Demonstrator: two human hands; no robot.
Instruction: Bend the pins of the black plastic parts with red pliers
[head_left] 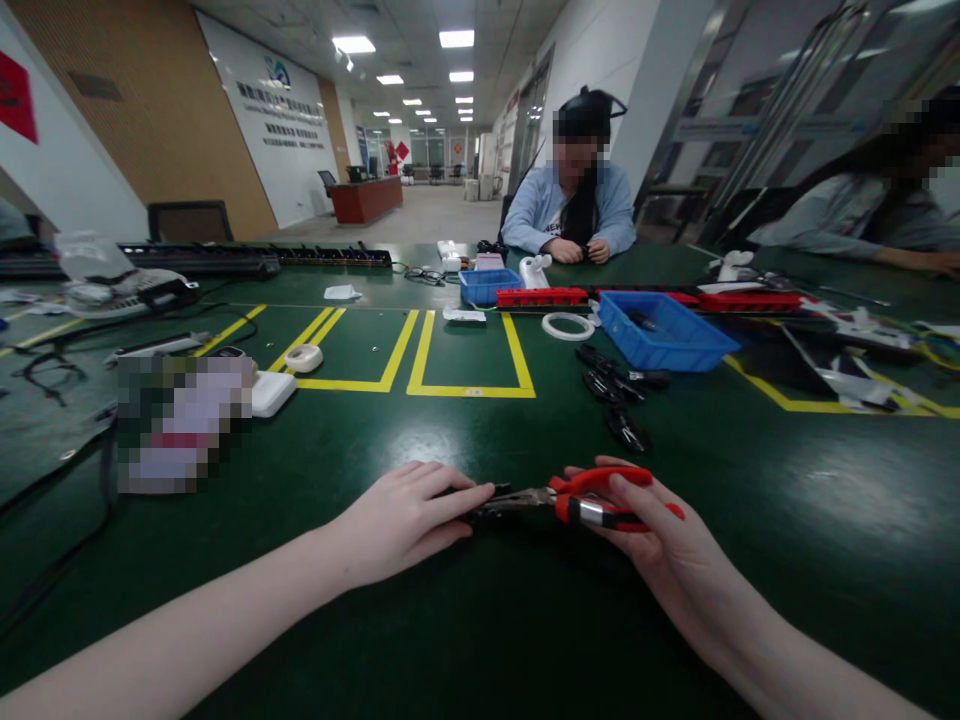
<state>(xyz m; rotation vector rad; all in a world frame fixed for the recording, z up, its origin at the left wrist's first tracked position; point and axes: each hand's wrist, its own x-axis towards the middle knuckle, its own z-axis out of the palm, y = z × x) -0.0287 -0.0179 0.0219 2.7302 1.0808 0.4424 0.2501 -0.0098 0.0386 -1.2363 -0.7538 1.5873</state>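
Red-handled long-nose pliers (600, 497) lie in my right hand (652, 530), whose fingers and thumb are closed round the grips. Their metal jaws point left and reach a small black part (491, 508) low over the green table (420, 640). My left hand (412, 515) holds that black part, index finger along its top and thumb below. The fingers hide much of the part, so its kind is unclear. Whether the jaws are clamped on it cannot be made out.
Bundled black cables (611, 385) lie beyond my right hand, near a blue bin (660, 332) and a white tape ring (568, 326). Left stand a tape roll (304, 358) and a white case (271, 394). Across the table sits a person (574, 205); another is at far right.
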